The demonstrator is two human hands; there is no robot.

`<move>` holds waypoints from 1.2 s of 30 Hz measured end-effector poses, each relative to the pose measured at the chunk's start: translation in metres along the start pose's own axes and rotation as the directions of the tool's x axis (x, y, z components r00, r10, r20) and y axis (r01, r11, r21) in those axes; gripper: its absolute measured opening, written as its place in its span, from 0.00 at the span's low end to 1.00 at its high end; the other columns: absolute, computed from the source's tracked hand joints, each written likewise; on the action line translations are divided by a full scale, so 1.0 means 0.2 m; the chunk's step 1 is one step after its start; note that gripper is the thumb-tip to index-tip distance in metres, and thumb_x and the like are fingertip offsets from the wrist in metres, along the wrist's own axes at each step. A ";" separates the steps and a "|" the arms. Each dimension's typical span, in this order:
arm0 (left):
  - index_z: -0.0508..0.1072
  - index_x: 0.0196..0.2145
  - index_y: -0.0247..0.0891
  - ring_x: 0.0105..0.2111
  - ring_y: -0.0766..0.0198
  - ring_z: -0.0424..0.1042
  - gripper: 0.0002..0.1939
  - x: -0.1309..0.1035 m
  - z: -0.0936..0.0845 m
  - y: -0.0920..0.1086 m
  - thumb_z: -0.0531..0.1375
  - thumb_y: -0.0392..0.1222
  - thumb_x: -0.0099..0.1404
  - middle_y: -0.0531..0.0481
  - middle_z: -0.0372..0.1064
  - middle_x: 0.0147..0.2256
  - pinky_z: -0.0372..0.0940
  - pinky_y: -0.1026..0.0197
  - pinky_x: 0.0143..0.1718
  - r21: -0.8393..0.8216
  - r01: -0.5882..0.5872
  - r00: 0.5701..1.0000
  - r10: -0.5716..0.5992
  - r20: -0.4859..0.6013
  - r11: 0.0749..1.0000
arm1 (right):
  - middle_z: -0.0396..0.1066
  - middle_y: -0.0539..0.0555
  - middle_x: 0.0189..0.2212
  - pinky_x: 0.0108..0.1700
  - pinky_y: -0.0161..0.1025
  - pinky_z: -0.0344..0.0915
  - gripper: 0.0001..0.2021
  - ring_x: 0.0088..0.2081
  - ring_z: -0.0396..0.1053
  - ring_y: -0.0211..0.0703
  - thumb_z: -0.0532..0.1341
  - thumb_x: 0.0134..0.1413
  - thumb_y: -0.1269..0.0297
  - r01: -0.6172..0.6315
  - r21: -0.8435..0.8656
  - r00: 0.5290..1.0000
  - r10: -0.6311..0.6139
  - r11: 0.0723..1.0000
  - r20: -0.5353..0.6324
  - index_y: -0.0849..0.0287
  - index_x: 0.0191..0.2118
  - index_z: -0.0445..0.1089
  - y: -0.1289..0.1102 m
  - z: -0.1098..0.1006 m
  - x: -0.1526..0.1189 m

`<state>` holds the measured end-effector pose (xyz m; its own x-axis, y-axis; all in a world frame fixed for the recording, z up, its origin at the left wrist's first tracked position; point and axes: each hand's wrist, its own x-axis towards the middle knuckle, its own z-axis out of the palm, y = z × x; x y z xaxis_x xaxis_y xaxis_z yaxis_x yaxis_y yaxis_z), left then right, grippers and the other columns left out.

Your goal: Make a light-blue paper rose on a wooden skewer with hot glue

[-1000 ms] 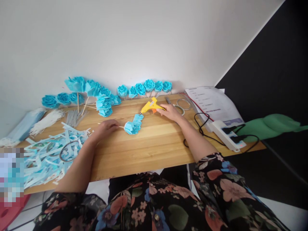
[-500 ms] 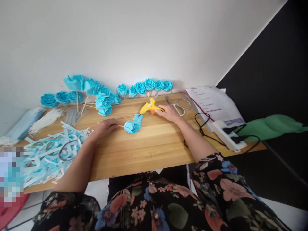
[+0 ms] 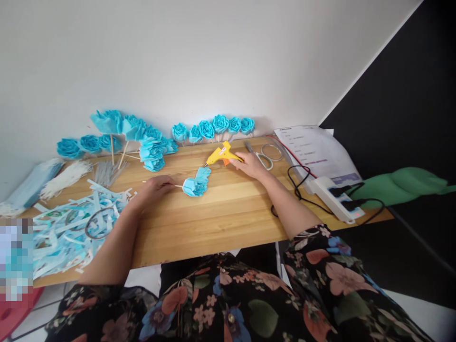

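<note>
My left hand point(image 3: 160, 186) is closed around the thin wooden stick of a blue paper flower point(image 3: 194, 186), whose head points right. From the flower a strip of blue petals reaches up and to the right. My right hand point(image 3: 248, 164) grips a yellow glue gun point(image 3: 223, 153) by its handle, fingers wrapped near the orange trigger. The gun's nozzle points down left, close above the top end of the petal strip; whether it touches I cannot tell.
Finished blue paper flowers point(image 3: 221, 124) line the wall. Paper scraps point(image 3: 74, 232) heap up at left, near bundled white strips point(image 3: 67, 178). Scissors point(image 3: 261, 159), a tape ring point(image 3: 272, 152), printed sheets point(image 3: 313, 152) and a power strip point(image 3: 335, 199) with black cables lie at right.
The glue gun's nozzle has lifted slightly from the petal strip. My left hand and the flower hold nearly the same place; the whole view has shifted a little.
</note>
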<state>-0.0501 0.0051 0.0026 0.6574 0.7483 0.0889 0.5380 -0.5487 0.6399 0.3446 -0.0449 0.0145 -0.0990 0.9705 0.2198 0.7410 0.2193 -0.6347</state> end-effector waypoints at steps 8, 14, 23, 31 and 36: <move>0.77 0.36 0.39 0.36 0.57 0.73 0.17 0.00 0.01 -0.01 0.58 0.55 0.68 0.48 0.76 0.35 0.65 0.58 0.39 -0.011 0.007 1.000 -0.007 -0.004 1.000 | 0.71 0.50 0.23 0.31 0.38 0.48 0.19 0.27 0.63 0.40 0.56 0.62 0.46 -0.003 -0.036 1.000 0.004 0.999 0.031 0.57 0.29 0.68 0.01 0.00 0.00; 0.77 0.36 0.39 0.37 0.57 0.73 0.18 0.00 0.00 0.01 0.57 0.55 0.69 0.47 0.76 0.36 0.66 0.59 0.39 -0.005 -0.021 1.000 0.021 -0.012 1.000 | 0.71 0.50 0.23 0.30 0.39 0.46 0.20 0.27 0.62 0.40 0.56 0.62 0.46 -0.011 -0.085 0.999 0.013 0.996 0.032 0.57 0.28 0.67 0.01 0.02 0.01; 0.78 0.37 0.38 0.38 0.57 0.74 0.16 0.00 0.01 -0.02 0.58 0.53 0.70 0.45 0.77 0.37 0.66 0.58 0.41 -0.006 -0.081 0.996 0.081 -0.028 0.997 | 0.69 0.51 0.22 0.31 0.39 0.46 0.20 0.26 0.62 0.41 0.57 0.63 0.47 -0.022 -0.090 0.999 0.025 0.996 0.032 0.57 0.28 0.68 -0.01 0.00 0.00; 0.78 0.35 0.38 0.37 0.57 0.74 0.16 0.00 -0.02 0.05 0.61 0.54 0.69 0.45 0.77 0.35 0.67 0.56 0.41 -0.028 -0.142 0.989 0.140 -0.040 0.990 | 0.72 0.52 0.25 0.31 0.39 0.46 0.20 0.28 0.64 0.42 0.57 0.62 0.47 -0.023 -0.108 0.999 0.027 0.994 0.035 0.57 0.28 0.68 0.00 0.01 0.01; 0.79 0.36 0.39 0.38 0.57 0.74 0.15 0.01 -0.02 0.09 0.60 0.52 0.70 0.46 0.77 0.36 0.67 0.55 0.43 -0.016 -0.202 0.978 0.202 -0.047 0.979 | 0.70 0.52 0.24 0.31 0.39 0.45 0.19 0.28 0.62 0.41 0.57 0.62 0.48 -0.037 -0.116 0.998 0.043 0.992 0.042 0.58 0.29 0.68 -0.02 0.01 0.01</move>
<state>-0.0415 -0.0017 0.0173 0.7268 0.6390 0.2518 0.3853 -0.6828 0.6208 0.3413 -0.0443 0.0160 -0.0950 0.9823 0.1614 0.8165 0.1697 -0.5518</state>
